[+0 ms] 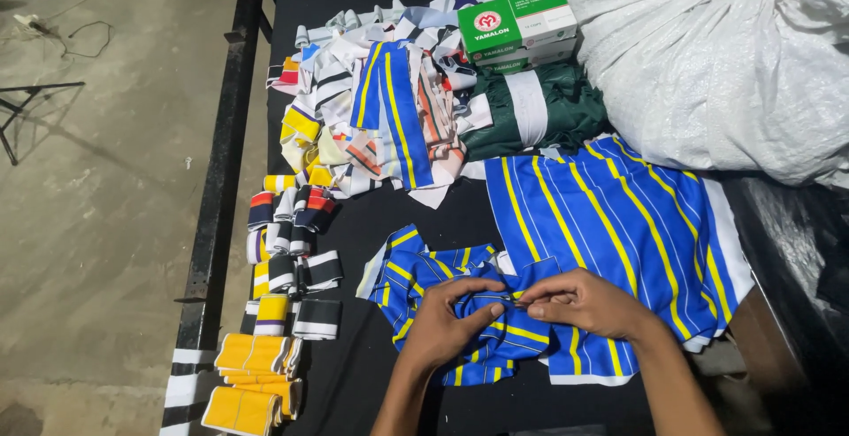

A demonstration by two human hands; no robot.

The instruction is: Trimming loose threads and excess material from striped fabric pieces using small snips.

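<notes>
Both hands, left hand (453, 317) and right hand (579, 302), pinch the crumpled blue-and-yellow striped fabric piece (460, 312) at the black table's (354, 374) near edge, fingertips meeting, just beside the larger striped stack (610, 215).

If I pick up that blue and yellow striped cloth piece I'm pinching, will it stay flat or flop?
Probably flop: the striped cloth piece already bunches into folds where the left hand and right hand pinch it. It looks thin, so likely light. It should drape rather than slide off the black table.
</notes>
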